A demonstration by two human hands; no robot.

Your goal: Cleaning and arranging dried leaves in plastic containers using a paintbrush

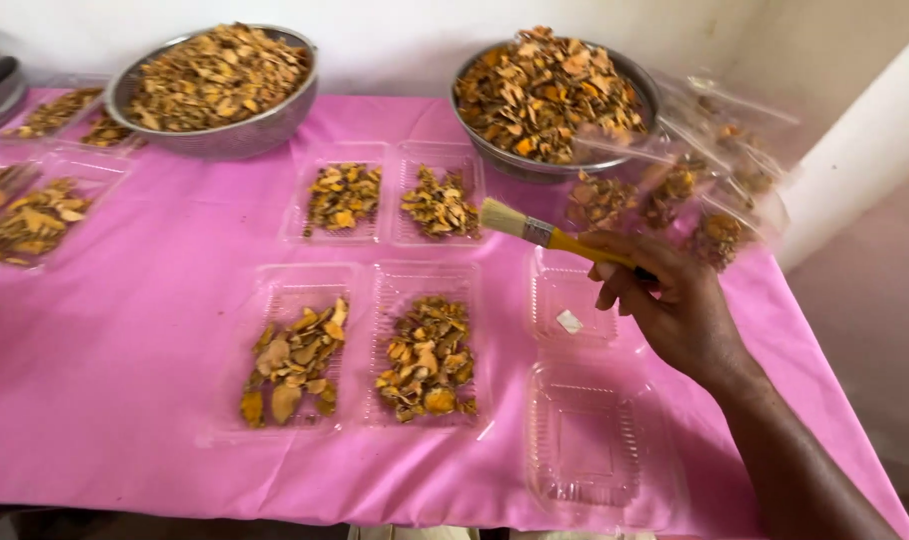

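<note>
The right hand (674, 305) had its fingers curled closed around a yellow-handled paintbrush (549, 236), bristles pointing left, held above an open clear clamshell container (584, 400) near the pink table's (124, 340) front right corner.

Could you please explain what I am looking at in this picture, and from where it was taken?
This is one view from a camera worn on a person's head, looking down at a table with a pink cloth. No machine is involved; the person works with bare hands. Only the right hand shows, and it holds a paintbrush with a yellow handle above an open, empty clear plastic box. The left hand is out of view. Other clear trays hold dried orange-brown chips. At the back stand two metal bowls heaped with the same chips, and filled clear bags lie at the right.
</note>
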